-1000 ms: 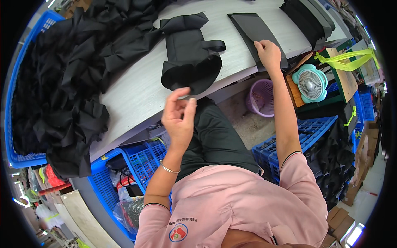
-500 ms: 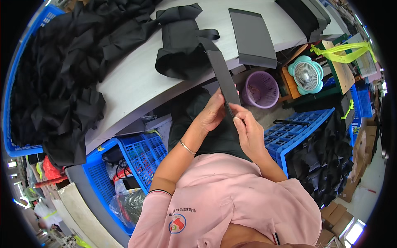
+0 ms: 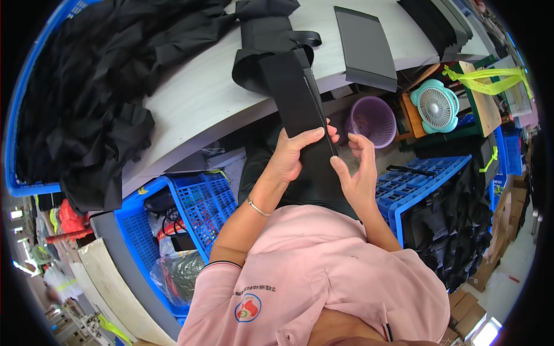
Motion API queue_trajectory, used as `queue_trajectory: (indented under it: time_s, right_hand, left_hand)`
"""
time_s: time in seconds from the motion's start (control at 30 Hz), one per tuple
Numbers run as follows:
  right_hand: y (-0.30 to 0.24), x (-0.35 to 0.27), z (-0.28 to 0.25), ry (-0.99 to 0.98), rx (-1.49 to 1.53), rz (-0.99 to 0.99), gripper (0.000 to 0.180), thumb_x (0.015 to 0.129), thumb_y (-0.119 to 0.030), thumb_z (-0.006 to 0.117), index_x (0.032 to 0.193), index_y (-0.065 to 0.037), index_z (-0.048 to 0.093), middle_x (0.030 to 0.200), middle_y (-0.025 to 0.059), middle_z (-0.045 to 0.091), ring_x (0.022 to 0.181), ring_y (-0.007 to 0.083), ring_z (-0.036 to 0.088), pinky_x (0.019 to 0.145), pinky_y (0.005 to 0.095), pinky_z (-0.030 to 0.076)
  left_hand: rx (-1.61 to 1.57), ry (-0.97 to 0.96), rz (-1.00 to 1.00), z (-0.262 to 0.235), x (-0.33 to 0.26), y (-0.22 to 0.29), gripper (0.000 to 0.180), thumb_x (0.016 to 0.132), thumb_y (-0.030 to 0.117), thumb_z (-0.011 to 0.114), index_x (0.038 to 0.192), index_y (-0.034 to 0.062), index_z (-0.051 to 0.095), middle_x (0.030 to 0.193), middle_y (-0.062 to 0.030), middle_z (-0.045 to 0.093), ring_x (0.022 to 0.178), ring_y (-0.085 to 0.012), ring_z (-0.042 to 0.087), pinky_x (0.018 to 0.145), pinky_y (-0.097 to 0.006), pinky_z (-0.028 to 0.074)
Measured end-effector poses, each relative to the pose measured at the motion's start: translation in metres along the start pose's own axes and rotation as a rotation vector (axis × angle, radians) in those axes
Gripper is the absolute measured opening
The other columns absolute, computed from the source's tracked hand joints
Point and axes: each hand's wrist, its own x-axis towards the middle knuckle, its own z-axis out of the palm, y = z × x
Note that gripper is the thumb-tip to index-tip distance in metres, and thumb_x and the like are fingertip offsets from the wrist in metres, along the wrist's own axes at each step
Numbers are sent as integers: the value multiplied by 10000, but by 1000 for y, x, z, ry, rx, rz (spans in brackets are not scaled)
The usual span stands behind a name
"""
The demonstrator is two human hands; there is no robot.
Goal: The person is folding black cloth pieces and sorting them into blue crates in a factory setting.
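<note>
Closest to us, above the pink shirt, our left hand (image 3: 290,157) is closed around the lower part of a long flat black panel (image 3: 297,101), thumb lying across its face and fingers wrapped behind. Our right hand (image 3: 356,173) sits just beside it, on the panel's right edge, with the fingers loosely curled and the fingertips touching that edge near its lower end; we cannot tell whether it really pinches the panel or only rests against it. The panel is held in the air over our lap, just in front of the tabletop (image 3: 202,104) edge. Its long axis runs from our hands up and slightly to the left, so its far end points toward the tabletop and overlaps a folded black fabric piece (image 3: 268,34) lying there. Below the tabletop, to our left, stands a blue plastic crate (image 3: 196,199), and to our right a purple basket (image 3: 372,118) and a teal fan (image 3: 437,106). Farther off, on the tabletop, a flat dark grey panel (image 3: 360,46) lies to the right of the folded piece, and a large heap of black fabric (image 3: 92,98) covers the left side.
</note>
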Motion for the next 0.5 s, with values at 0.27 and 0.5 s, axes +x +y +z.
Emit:
queue_trajectory:
  time_s: [0.27,0.5]
  right_hand:
    - [20,1,1,-401,888,541,448,963,-66,590,1382,55,488,1222,73,633,1070,103,586,933,247,462]
    - [14,36,8,-551,594,381,390,940,-54,590,1319,36,570,1165,60,670,1007,94,596,884,243,479]
  left_hand:
    - [664,207,597,-13,-12,1,432,964,294,587,1258,-21,621,1485,-212,381,1363,-305,392,1117,-383,306]
    - [1192,672,724,-62,42,62,386,913,12,546,1293,39,612,1572,-231,269,1458,-413,248,1107,-376,351]
